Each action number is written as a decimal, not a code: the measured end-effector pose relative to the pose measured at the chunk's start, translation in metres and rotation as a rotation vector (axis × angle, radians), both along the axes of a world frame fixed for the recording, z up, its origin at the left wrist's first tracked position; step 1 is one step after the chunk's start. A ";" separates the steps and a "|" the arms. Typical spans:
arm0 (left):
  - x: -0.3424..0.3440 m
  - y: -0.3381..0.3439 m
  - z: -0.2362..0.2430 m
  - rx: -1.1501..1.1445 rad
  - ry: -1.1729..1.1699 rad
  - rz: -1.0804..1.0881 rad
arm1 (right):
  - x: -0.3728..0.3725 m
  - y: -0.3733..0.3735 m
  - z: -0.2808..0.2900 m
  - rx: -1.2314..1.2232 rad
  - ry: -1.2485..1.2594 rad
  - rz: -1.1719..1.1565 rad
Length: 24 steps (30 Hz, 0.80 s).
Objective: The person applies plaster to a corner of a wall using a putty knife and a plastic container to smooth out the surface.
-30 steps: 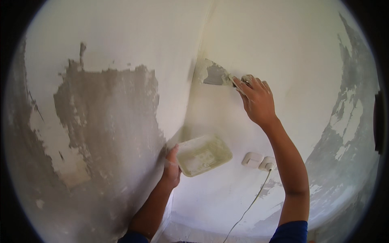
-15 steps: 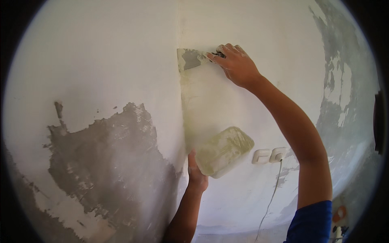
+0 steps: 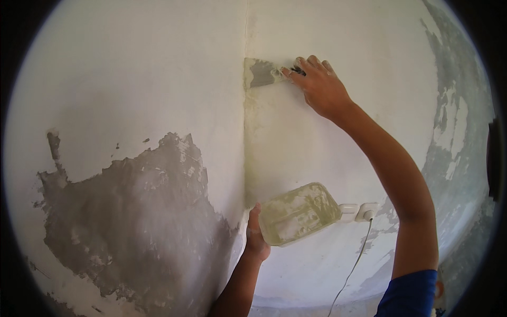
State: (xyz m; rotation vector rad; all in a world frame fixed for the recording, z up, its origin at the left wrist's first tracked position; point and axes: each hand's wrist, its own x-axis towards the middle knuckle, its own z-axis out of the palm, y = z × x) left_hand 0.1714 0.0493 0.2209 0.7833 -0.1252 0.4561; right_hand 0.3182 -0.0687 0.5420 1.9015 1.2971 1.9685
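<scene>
The broad grey metal scraper lies to the left of the fingers that grip it, high on the smooth off-white right-hand wall. Its long axis runs nearly level, and its wide end sits at the vertical inner corner where this wall meets the off-white left-hand wall. The blade appears to lie flat along the surface, though whether its whole edge touches cannot be told. The right hand is the nearer one, closed around the dark handle at the blade's narrow end, one finger reaching along toward the metal; whitish smears coat the fingers.

The left hand is well below, just right of the same corner. It clasps the left end of a yellowish-green rounded rectangular tray, thumb pointing up along the edge, the other fingers out of sight. The tray hangs tilted, its long axis rising to the right, pale smears across the face toward the viewer; whether that face is the inside or the base is unclear. In this view its right end meets the white square switch plate, beside the white socket with a thin pale cable plugged in
</scene>
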 end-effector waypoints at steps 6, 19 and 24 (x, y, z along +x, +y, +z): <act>-0.006 0.008 -0.004 -0.034 0.035 0.027 | -0.013 -0.010 0.013 -0.005 -0.040 -0.054; 0.001 0.007 -0.019 -0.029 0.029 -0.041 | -0.090 -0.030 0.001 0.084 0.014 -0.093; 0.000 0.005 -0.023 -0.034 0.047 0.001 | -0.086 -0.001 0.007 0.051 -0.383 -0.102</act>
